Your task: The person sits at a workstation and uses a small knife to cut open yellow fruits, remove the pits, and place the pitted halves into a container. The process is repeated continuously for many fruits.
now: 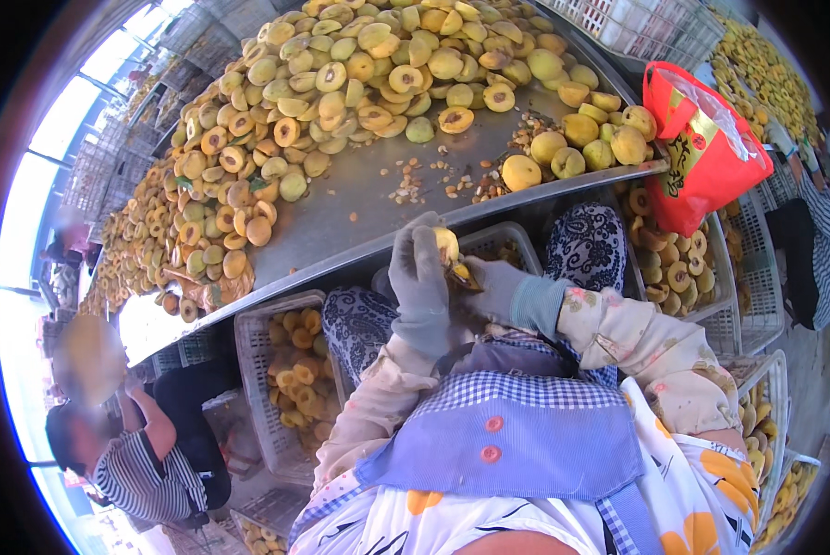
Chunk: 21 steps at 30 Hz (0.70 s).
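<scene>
Just below the table's front edge, my gloved left hand (421, 285) is closed around a yellow peach (446, 244), seen partly between thumb and fingers. My right hand (500, 290), also in a grey glove, is brought up against it from the right. Its fingers are closed, and a small dark and yellow piece shows at their tips; I cannot make out what it is. On the metal table (341, 227) beyond lies a big heap of halved peaches (378, 65), many with the pit or its hollow showing.
Whole peaches (572, 148) sit at the table's right corner beside a red bag (701, 153). Scattered pits (407, 182) lie mid-table. Crates of halves stand left (248, 347) and right (752, 268) of my knees. A person in a striped shirt (142, 476) sits at left.
</scene>
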Motion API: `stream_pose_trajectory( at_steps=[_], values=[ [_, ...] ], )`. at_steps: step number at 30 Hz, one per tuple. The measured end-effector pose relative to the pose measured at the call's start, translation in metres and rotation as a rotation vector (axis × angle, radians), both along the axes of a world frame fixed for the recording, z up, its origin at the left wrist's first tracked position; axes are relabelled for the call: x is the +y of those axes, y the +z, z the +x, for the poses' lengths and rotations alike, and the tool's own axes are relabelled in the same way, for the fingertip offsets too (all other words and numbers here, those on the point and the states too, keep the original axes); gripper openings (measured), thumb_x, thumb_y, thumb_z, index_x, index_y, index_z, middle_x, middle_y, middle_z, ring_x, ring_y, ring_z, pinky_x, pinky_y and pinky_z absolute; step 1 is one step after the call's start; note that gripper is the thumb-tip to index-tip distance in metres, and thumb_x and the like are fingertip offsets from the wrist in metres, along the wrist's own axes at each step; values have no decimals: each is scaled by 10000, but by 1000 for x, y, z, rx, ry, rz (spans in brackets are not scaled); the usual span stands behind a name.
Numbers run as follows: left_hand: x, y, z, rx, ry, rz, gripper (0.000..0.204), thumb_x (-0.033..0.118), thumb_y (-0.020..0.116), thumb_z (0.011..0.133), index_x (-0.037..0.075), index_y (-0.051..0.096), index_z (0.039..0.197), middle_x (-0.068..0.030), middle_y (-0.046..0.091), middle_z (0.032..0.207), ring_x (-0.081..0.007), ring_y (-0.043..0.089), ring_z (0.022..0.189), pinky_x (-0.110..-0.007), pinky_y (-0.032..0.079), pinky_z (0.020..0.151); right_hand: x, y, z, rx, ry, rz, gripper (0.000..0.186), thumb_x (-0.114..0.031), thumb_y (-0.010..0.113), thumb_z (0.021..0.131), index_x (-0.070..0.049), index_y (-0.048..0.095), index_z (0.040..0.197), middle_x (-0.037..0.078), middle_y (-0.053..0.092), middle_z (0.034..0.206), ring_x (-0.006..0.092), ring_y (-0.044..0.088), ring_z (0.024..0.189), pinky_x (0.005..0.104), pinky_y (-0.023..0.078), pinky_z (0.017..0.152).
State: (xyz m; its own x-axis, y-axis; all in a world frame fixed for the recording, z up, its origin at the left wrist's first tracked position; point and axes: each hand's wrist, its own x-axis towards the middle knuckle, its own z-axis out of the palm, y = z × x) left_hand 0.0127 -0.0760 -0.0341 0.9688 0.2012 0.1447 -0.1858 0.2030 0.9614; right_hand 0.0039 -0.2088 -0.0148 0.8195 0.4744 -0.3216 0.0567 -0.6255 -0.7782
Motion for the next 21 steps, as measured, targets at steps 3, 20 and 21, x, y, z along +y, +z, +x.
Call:
stream_pose_trajectory(
  at_steps=[3,20,21],
  values=[
    [10,12,5,-121,-163,172,198,117,499,890,-25,578,1001,-81,606,945,-134,559,857,-257,457,761,-4,-11,3,210,44,229,378,-211,570,808,-15,458,1112,158,613,910,274,599,811,336,482,723],
    [24,31,12,58,-390,177,203,157,610,835,-1,611,962,-50,623,815,-92,538,772,-245,454,722,-25,16,22,1569,270,818,246,-204,461,910,-150,419,674,-62,320,462,32,305,347,181,232,275],
    [25,36,16,84,-481,272,197,155,597,845,-7,613,957,-52,626,834,-93,540,787,-242,452,732,-26,14,24,1589,275,815,245,-203,458,911,-152,420,674,-62,319,461,34,301,345,183,222,275]
  ],
)
